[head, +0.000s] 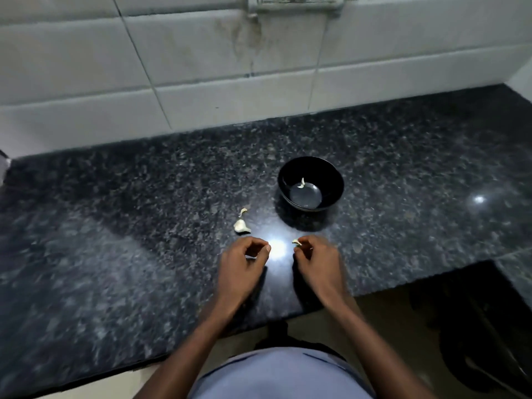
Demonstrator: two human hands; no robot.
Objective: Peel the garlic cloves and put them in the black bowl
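Both hands over the near edge of the desk. The right hand [316, 257] has its fingers curled and pinches a small pale garlic piece [296, 242] at the fingertips; whether this is clove or skin cannot be told. The left hand [244, 260] is curled with thumb and forefinger drawn close; whether it holds anything cannot be told. The two hands are apart, a bright reflection of light lying between them. Just beyond the left hand, on the dark speckled granite desk [115, 226], rests a whole unpeeled whitish garlic clove [241, 226], with a thin pale scrap of garlic skin [243, 211] close behind it. Farther back and to the right stands the round black bowl [331, 174], containing one small peeled pale garlic clove [301, 184]. White wall tiles [201, 53] rise behind the desk.
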